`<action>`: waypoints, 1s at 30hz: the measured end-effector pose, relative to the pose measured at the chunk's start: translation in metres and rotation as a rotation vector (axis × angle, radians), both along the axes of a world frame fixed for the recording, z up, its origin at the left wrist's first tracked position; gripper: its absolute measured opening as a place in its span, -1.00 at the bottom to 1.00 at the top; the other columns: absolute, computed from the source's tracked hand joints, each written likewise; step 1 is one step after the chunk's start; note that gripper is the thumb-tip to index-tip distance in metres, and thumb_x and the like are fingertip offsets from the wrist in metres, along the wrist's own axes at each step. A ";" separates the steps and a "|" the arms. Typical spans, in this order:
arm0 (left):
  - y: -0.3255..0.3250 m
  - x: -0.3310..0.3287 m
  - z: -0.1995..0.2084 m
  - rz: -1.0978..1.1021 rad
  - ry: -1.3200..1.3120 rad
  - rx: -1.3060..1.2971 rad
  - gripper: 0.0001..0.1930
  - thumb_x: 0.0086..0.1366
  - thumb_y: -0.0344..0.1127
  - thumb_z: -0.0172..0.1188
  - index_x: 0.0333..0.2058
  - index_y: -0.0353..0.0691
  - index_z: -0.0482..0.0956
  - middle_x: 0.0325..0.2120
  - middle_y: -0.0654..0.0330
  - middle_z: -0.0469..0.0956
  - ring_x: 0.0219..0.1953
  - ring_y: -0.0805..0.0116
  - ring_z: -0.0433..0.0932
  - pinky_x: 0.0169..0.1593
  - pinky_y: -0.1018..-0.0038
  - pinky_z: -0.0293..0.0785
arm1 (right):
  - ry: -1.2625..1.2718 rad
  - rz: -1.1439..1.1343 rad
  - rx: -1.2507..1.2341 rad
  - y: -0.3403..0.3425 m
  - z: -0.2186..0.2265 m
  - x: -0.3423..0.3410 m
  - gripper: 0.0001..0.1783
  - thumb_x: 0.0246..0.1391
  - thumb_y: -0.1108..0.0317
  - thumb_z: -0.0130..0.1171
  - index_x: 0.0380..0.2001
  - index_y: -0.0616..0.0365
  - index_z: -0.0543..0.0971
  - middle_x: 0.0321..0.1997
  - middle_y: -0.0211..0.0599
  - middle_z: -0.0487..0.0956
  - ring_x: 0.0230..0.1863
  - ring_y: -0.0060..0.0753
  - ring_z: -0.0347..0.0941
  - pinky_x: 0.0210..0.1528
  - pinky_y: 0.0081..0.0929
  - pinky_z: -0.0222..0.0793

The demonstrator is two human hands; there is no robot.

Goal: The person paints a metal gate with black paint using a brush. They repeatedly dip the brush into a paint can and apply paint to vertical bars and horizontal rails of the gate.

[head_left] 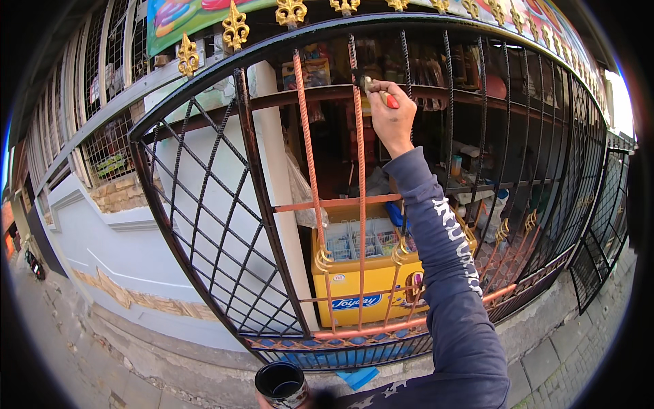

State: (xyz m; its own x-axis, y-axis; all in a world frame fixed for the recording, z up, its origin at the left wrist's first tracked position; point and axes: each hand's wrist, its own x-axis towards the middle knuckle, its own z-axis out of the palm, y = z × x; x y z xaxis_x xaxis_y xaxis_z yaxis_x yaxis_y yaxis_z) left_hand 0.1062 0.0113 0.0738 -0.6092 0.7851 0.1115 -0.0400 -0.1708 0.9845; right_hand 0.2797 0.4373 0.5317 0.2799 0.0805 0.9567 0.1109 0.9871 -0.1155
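My right hand [394,117], arm raised, grips a paintbrush [390,100] with a red-ended handle. Its dark bristles are against an upright twisted bar [359,150] of a metal fence, near the upper cross rail. Above the brush this bar is black; below it is reddish-brown. A second reddish-brown bar [306,136] stands to its left. Low at the bottom edge, my left hand [262,401] holds a can [281,383] with black paint inside; most of that hand is hidden. The can is well below the brush.
The fence's black top rail [262,44] carries gold spearheads [235,27]. To the left is a black lattice panel [204,184]. Behind the bars stands a yellow chest freezer [409,273]. A blue scrap [357,377] lies at the fence's foot, and a black gate [599,232] stands right.
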 end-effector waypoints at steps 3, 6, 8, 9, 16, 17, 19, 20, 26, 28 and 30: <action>-0.003 0.000 0.002 0.014 0.018 0.007 -0.06 -0.25 -0.61 0.65 0.18 -0.33 0.35 -0.14 0.04 0.63 -0.19 0.23 0.68 -0.11 0.32 0.69 | -0.113 0.103 -0.266 0.000 -0.003 -0.002 -0.90 0.10 0.54 0.26 -0.30 0.33 0.66 -0.25 -0.27 0.74 -0.23 -0.58 0.61 -0.11 -0.58 0.52; -0.002 -0.001 0.000 0.038 0.011 0.009 -0.04 -0.25 -0.60 0.66 0.19 -0.33 0.34 -0.14 0.04 0.63 -0.18 0.22 0.68 -0.10 0.31 0.68 | 0.155 0.098 0.076 0.000 -0.002 -0.004 -0.91 0.06 0.49 0.26 -0.35 0.26 0.67 -0.39 -0.22 0.71 -0.33 -0.52 0.63 -0.18 -0.51 0.53; 0.003 -0.003 -0.002 0.085 0.068 0.035 -0.03 -0.26 -0.59 0.67 0.19 -0.33 0.34 -0.14 0.04 0.63 -0.18 0.22 0.68 -0.09 0.31 0.68 | 0.048 0.028 0.021 0.001 0.000 -0.003 -0.91 0.06 0.50 0.26 -0.33 0.27 0.67 -0.38 -0.22 0.71 -0.34 -0.53 0.63 -0.19 -0.51 0.53; 0.004 -0.002 -0.003 0.088 0.080 0.043 -0.03 -0.26 -0.58 0.67 0.19 -0.33 0.34 -0.14 0.04 0.63 -0.17 0.22 0.67 -0.09 0.31 0.68 | -0.010 -0.020 -0.035 0.001 0.000 -0.003 -0.90 0.07 0.50 0.26 -0.33 0.28 0.66 -0.38 -0.21 0.71 -0.34 -0.53 0.62 -0.19 -0.51 0.52; 0.004 -0.004 0.001 0.006 0.053 -0.001 -0.08 -0.25 -0.58 0.66 0.16 -0.33 0.37 -0.15 0.06 0.64 -0.17 0.23 0.67 -0.10 0.31 0.67 | -0.031 -0.096 0.099 0.006 -0.002 0.004 -0.89 0.08 0.54 0.25 -0.29 0.30 0.64 -0.27 -0.22 0.71 -0.27 -0.53 0.61 -0.13 -0.50 0.52; 0.004 -0.004 0.002 -0.004 0.037 -0.014 -0.09 -0.24 -0.59 0.65 0.16 -0.32 0.38 -0.15 0.06 0.64 -0.17 0.24 0.67 -0.10 0.31 0.67 | -0.174 -0.166 0.023 0.006 -0.003 0.004 -0.89 0.08 0.55 0.25 -0.28 0.31 0.63 -0.23 -0.23 0.72 -0.22 -0.55 0.61 -0.09 -0.52 0.52; 0.007 -0.004 0.004 0.001 0.036 0.029 -0.10 -0.22 -0.59 0.64 0.16 -0.32 0.38 -0.15 0.06 0.64 -0.18 0.24 0.67 -0.10 0.31 0.67 | -0.024 0.019 -0.005 0.006 -0.005 0.004 -0.90 0.01 0.55 0.25 -0.34 0.23 0.63 -0.29 -0.14 0.66 -0.24 -0.21 0.63 -0.13 -0.36 0.53; 0.010 -0.004 0.004 0.004 0.034 0.052 -0.11 -0.22 -0.59 0.64 0.16 -0.32 0.38 -0.15 0.06 0.64 -0.18 0.25 0.67 -0.10 0.31 0.67 | 0.032 -0.029 0.084 0.005 -0.007 0.004 -0.90 0.01 0.56 0.25 -0.34 0.22 0.63 -0.28 -0.13 0.65 -0.24 -0.19 0.63 -0.13 -0.34 0.53; 0.005 -0.002 0.017 -0.012 0.121 0.038 -0.10 -0.22 -0.59 0.63 0.16 -0.31 0.38 -0.15 0.06 0.64 -0.18 0.25 0.68 -0.11 0.32 0.67 | -0.129 -0.119 0.076 0.003 -0.023 0.002 -0.91 0.03 0.52 0.20 -0.36 0.18 0.63 -0.28 -0.14 0.62 -0.23 -0.06 0.60 -0.12 -0.29 0.52; 0.003 0.001 0.022 -0.017 0.072 0.023 -0.10 -0.22 -0.58 0.64 0.17 -0.32 0.38 -0.16 0.06 0.64 -0.18 0.24 0.68 -0.11 0.32 0.67 | 0.065 -0.089 0.168 0.003 -0.027 0.002 -0.90 0.02 0.53 0.20 -0.34 0.19 0.62 -0.28 -0.15 0.62 -0.24 -0.07 0.61 -0.11 -0.28 0.52; 0.002 0.002 0.024 -0.033 0.053 0.018 -0.09 -0.22 -0.58 0.64 0.17 -0.32 0.37 -0.16 0.05 0.64 -0.18 0.24 0.68 -0.10 0.32 0.68 | -0.126 -0.114 0.154 0.003 -0.030 0.003 -0.89 0.01 0.56 0.20 -0.34 0.22 0.62 -0.28 -0.14 0.62 -0.24 -0.08 0.61 -0.12 -0.29 0.53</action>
